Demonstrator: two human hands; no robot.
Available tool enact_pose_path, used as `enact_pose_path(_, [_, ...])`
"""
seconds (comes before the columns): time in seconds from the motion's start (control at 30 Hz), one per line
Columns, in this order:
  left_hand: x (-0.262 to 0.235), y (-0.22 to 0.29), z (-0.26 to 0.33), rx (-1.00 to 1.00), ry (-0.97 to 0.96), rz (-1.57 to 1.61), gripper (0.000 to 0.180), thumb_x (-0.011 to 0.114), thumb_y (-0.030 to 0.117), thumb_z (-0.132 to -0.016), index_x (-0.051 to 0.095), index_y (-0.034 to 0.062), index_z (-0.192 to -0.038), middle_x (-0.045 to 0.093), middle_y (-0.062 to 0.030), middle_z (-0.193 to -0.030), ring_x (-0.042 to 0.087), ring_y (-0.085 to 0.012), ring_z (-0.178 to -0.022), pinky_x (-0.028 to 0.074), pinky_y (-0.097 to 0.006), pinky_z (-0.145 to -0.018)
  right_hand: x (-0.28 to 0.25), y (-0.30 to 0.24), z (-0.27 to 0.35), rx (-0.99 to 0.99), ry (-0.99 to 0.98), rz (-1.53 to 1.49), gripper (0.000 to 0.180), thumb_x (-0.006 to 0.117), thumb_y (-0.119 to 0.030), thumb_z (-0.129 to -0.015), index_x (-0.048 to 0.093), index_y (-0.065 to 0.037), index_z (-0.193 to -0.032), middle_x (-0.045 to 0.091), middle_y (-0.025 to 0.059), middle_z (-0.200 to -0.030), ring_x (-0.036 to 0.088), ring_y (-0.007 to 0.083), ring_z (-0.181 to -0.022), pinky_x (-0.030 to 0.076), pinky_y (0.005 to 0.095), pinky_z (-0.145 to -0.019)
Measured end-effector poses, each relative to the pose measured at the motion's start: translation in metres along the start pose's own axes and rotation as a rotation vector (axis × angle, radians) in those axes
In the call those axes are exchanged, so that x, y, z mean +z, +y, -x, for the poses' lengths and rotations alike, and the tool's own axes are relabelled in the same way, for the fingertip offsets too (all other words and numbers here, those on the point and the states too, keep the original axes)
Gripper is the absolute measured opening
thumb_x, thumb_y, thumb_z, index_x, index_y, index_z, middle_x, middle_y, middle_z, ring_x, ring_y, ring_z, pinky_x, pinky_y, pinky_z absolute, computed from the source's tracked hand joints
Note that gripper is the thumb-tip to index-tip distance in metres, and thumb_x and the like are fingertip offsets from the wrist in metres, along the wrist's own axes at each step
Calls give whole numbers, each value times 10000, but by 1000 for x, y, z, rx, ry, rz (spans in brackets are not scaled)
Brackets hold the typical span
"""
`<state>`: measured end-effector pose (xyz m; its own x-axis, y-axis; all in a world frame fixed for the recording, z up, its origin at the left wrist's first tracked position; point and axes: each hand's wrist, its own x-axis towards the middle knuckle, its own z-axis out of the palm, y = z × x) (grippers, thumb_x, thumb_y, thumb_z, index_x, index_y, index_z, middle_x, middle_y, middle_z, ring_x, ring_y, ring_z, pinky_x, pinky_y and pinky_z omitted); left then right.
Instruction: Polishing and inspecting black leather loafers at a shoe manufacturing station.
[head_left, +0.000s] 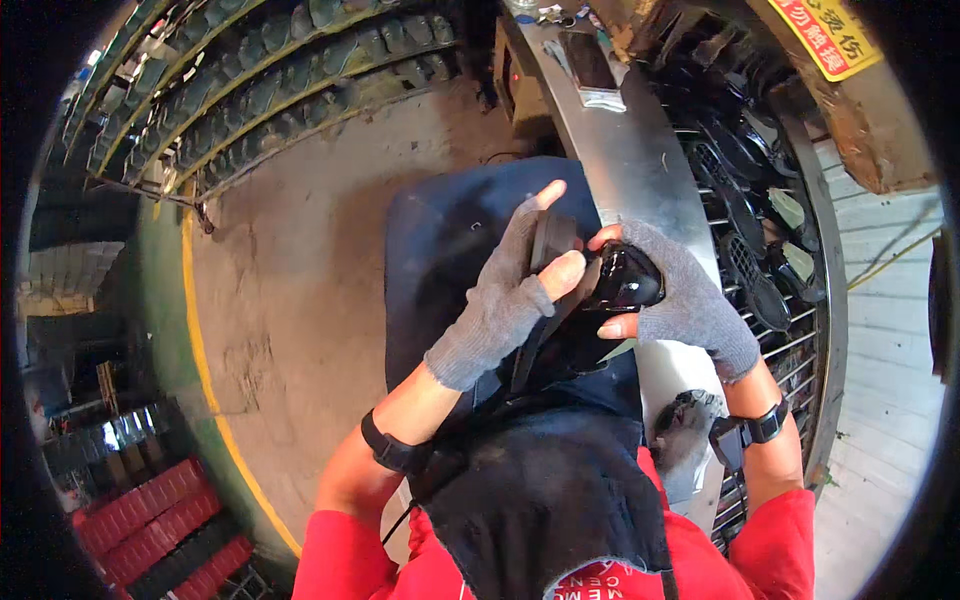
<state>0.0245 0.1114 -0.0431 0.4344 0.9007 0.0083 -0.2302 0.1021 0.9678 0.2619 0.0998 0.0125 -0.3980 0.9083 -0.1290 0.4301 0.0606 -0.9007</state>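
Observation:
Both my hands wear grey fingerless gloves and are over a dark cloth on my lap. My left hand (pixel 500 295) grips a dark shoe sole (pixel 552 245) standing on edge, its thumb pressed on the near side and a finger stretched past the far end. My right hand (pixel 685 290) is wrapped round the glossy black toe of a shoe (pixel 632 277), thumb and fingertips at its edges. Sole and shoe are held close together; whether they touch is hard to tell. A dark blue cloth (pixel 430 230) lies beneath them.
A metal bench (pixel 635 150) with a dark flat item (pixel 588 62) runs ahead of me. On its right, a rod conveyor (pixel 800 350) carries soles and shoe parts (pixel 745 270). Shoe racks (pixel 330 90) stand far left; red stacked items (pixel 150 520) are lower left.

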Motion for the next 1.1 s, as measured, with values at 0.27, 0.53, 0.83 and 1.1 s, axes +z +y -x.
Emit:
enact_pose_path(0.27, [9,-7,4,111,171,-142,638,416,612,-1087,595,33,-1285,604,-56,-1232,559,-159,-1160,438,-329,-1037,13,-1,-10,-42,27,176,860,997,-388,-631,648,13,-1307,743,176,-1190,722,301,-1153,522,392,-1045])
enact_pose_path(0.53, [6,-7,12,133,238,-76,719,457,674,-1032,576,16,-1297,602,-66,-1233,577,-175,-1154,450,-338,-1036,25,-10,-16,-172,110,185,826,972,-402,-628,657,8,-1271,749,195,-1112,753,346,-1052,571,398,-945])
enact_pose_path(0.83, [6,25,34,40,164,-304,904,576,804,-876,521,21,-1323,557,-105,-1207,557,-226,-1151,439,-364,-1033,27,-57,-1,-151,-5,403,835,917,-486,-663,616,-33,-1296,695,198,-1082,710,412,-988,575,461,-848])
enact_pose_path(1.1, [1,59,51,165,-96,-277,711,461,687,-1034,682,12,-1069,661,-154,-1023,625,-308,-1038,408,-452,-1082,24,-78,37,-8,-203,321,980,885,-657,-685,542,20,-1305,626,247,-1189,678,436,-1073,568,492,-890])
